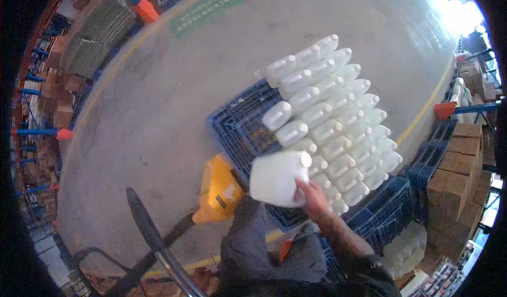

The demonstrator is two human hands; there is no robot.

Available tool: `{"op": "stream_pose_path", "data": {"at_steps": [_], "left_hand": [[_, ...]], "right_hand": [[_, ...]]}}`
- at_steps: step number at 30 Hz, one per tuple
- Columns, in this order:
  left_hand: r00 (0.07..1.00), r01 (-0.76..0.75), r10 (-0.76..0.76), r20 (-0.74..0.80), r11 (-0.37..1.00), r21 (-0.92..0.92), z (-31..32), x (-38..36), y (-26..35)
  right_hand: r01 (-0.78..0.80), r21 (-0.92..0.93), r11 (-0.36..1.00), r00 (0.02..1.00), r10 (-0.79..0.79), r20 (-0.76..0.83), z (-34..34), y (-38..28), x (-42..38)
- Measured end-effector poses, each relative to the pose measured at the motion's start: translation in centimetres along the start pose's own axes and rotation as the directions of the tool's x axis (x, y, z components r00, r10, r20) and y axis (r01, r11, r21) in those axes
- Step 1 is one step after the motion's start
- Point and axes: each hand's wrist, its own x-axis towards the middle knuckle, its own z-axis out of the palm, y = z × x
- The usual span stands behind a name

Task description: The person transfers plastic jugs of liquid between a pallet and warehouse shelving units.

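Observation:
My right hand (314,196) is closed on a white plastic jug (274,179), which hangs tilted over the near edge of a blue pallet (237,114). The jug's cap points up and to the right. Many similar white jugs (336,148) stand in tight rows on the pallet, filling its right part. One jug (277,115) stands at the left edge of the group, beside bare pallet slats. My left hand is not in view.
A yellow pallet jack (219,188) with a black handle (145,223) stands left of my legs. Blue pallets (388,204) and stacked cardboard boxes (451,186) are on the right. Shelving with an orange-footed post (145,10) stands at the upper left.

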Motion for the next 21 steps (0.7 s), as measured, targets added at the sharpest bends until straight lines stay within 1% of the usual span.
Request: {"op": "stream_pose_path", "data": {"at_steps": [1,2,3,4,5,6,7,8,10,11,13,14,15,16,17,18,19,20,21], "left_hand": [[0.993,0.102,-0.110,-0.043,0.984,-0.145,-0.7,-0.4,0.0],[0.972,0.184,-0.220,-0.086,0.935,-0.303,-1.4,-0.7,0.1],[0.937,0.235,-0.325,-0.128,0.858,-0.456,-2.1,-1.0,0.1],[0.915,0.254,-0.376,-0.146,0.818,-0.516,-3.0,-0.8,0.9],[0.911,0.262,-0.386,-0.146,0.815,-0.517,-3.9,-0.3,1.7],[0.910,0.270,-0.391,-0.142,0.814,-0.514,-4.9,0.4,2.7],[0.907,0.281,-0.399,-0.133,0.811,-0.512,-5.6,1.3,3.7],[0.911,0.280,-0.391,-0.133,0.821,-0.498,-6.7,2.3,4.6],[0.916,0.278,-0.380,-0.130,0.833,-0.478,-8.6,4.5,6.3],[0.918,0.277,-0.375,-0.130,0.839,-0.468,-9.7,5.5,7.1],[0.923,0.278,-0.364,-0.126,0.856,-0.436,-12.1,7.8,8.7],[0.926,0.280,-0.358,-0.120,0.864,-0.418,-13.5,9.1,9.6],[0.930,0.282,-0.350,-0.112,0.875,-0.393,-15.1,10.5,10.4],[0.930,0.286,-0.351,-0.112,0.880,-0.380,-16.4,12.2,12.1],[0.933,0.286,-0.343,-0.109,0.890,-0.356,-18.1,14.0,13.6],[0.936,0.288,-0.337,-0.104,0.900,-0.327,-19.9,15.8,15.2],[0.939,0.290,-0.330,-0.098,0.911,-0.292,-21.8,17.7,17.1],[0.944,0.283,-0.316,-0.095,0.924,-0.258,-23.6,19.9,19.1],[0.948,0.279,-0.305,-0.091,0.934,-0.223,-25.6,21.9,21.0]], "right_hand": [[0.015,-0.001,1.000,1.000,-0.015,0.025,3.3,-1.0,2.8],[-0.013,0.157,0.988,0.998,0.004,0.055,7.1,-2.6,4.7],[-0.044,0.168,0.985,0.997,0.032,0.071,9.7,-3.2,7.6],[-0.013,0.256,0.967,0.992,-0.020,0.126,11.8,-2.7,11.4],[0.043,0.240,0.970,0.992,-0.069,0.102,14.2,-3.4,14.0],[0.082,0.182,0.980,0.995,-0.090,0.036,16.0,-3.8,17.3],[0.086,0.081,0.993,0.996,-0.085,-0.019,18.0,-6.2,17.9],[0.045,0.084,0.995,0.997,-0.039,-0.067,19.2,-7.3,20.1],[0.268,0.078,0.960,0.958,-0.257,-0.126,20.2,-6.9,27.1],[0.265,0.089,0.960,0.959,-0.253,-0.131,20.2,-7.2,29.6],[0.270,0.008,0.963,0.932,-0.259,-0.256,19.2,-7.9,34.4],[0.271,0.021,0.962,0.928,-0.256,-0.270,17.8,-6.6,38.6],[0.290,-0.089,0.953,0.881,-0.302,-0.364,15.8,-4.4,43.4],[0.293,-0.200,0.935,0.821,-0.353,-0.448,14.5,-3.8,46.1],[0.296,-0.187,0.937,0.813,-0.350,-0.466,13.8,-4.8,46.5],[0.239,-0.035,0.971,0.841,-0.224,-0.493,13.2,-5.1,45.6],[0.178,0.124,0.976,0.861,-0.093,-0.500,12.5,-4.9,45.2],[0.187,0.150,0.971,0.851,-0.084,-0.519,11.8,-5.2,46.3],[0.304,0.181,0.935,0.821,-0.161,-0.548,11.2,-5.1,47.6]]}}
